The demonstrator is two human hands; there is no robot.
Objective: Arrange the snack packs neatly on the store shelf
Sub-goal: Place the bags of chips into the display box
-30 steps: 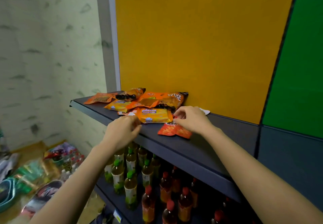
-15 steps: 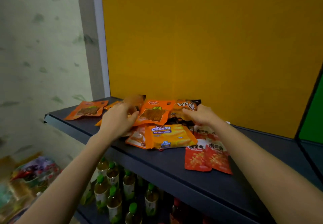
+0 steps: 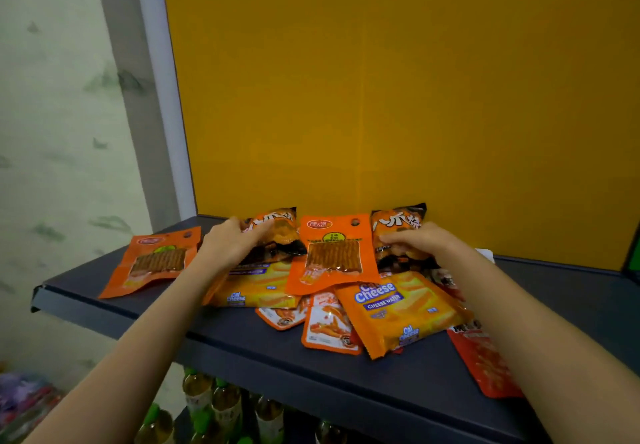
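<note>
A person's left hand (image 3: 235, 246) curls its fingers round a black-and-orange bag (image 3: 280, 235) at the snack pile's 11 o'clock. The right hand (image 3: 422, 241) pinches a matching bag (image 3: 398, 223) at 1 o'clock. Both bags sit at the back of the dark shelf (image 3: 346, 384). An orange strip-snack pack (image 3: 332, 253) lies between them, and a second strip-snack pack (image 3: 156, 263) lies apart at 9 o'clock. Two yellow packs read "Cal Cheese": the left wafer pack (image 3: 256, 287) and the right wafer pack (image 3: 398, 312), which also reads "Cheese Wafer". A red pack (image 3: 485, 357) lies at 4 o'clock.

Glossy plastic snack packs (image 3: 398, 308); matt dark shelf (image 3: 346, 384).
</note>
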